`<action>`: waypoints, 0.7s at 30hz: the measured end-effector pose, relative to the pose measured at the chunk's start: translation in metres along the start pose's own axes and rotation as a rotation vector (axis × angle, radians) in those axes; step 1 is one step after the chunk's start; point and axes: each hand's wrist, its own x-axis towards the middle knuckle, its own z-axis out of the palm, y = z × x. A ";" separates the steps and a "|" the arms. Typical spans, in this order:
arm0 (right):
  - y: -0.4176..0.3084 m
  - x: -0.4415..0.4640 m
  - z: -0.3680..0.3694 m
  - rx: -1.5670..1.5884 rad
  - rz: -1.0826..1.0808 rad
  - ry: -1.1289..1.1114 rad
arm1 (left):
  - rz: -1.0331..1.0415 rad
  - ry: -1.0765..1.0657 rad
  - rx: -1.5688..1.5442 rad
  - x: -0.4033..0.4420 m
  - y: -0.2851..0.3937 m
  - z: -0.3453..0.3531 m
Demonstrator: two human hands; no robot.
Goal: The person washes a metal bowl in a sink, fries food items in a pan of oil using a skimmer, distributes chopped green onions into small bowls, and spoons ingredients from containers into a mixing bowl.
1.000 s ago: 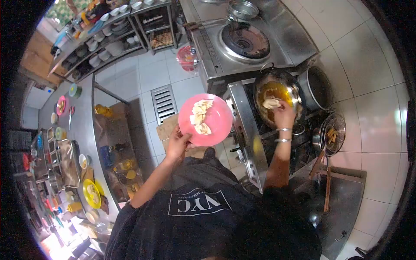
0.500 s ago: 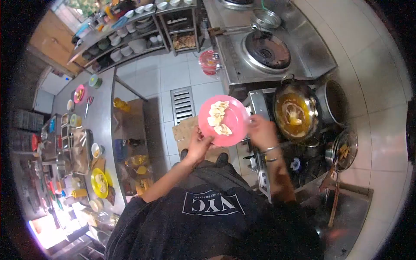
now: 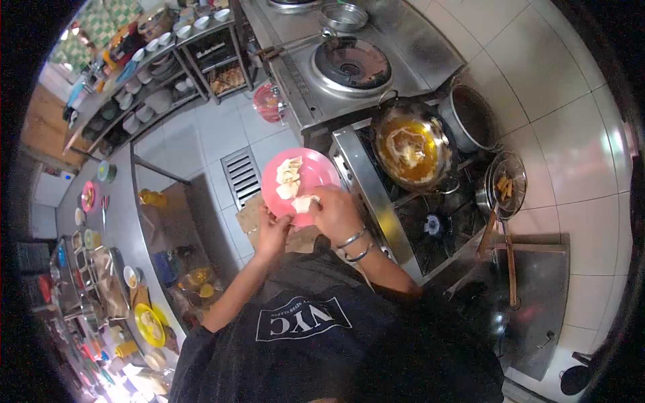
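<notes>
A pink plate (image 3: 316, 171) with several pale folded dumplings (image 3: 289, 178) is held at its lower left rim by my left hand (image 3: 273, 234). Over the plate's lower right side, my right hand (image 3: 336, 216) has its fingers closed on one dumpling (image 3: 305, 203). Right of the plate, a wok (image 3: 433, 124) on the stove holds yellow oil (image 3: 396, 144) with pale, frothy food in it.
A deep pot (image 3: 470, 117) stands beside the wok. A strainer (image 3: 517, 171) with fried pieces and long wooden handles lies nearer. Another burner (image 3: 349, 67) is beyond. At left runs a steel counter (image 3: 121, 208) with a yellow plate (image 3: 142, 316).
My right hand has moved left from over the wok to the plate and taken hold of a dumpling. The dumpling it held earlier is out of its fingers. The view has shifted.
</notes>
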 end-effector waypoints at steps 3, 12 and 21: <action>0.019 0.003 -0.045 0.007 0.170 0.118 | -0.027 -0.021 -0.090 -0.001 0.004 0.003; 0.286 0.017 -0.140 -0.663 0.575 0.256 | -0.042 -0.036 -0.141 -0.010 0.005 0.000; 0.132 0.040 -0.111 -0.217 0.132 0.367 | -0.024 -0.052 -0.013 -0.017 0.000 -0.006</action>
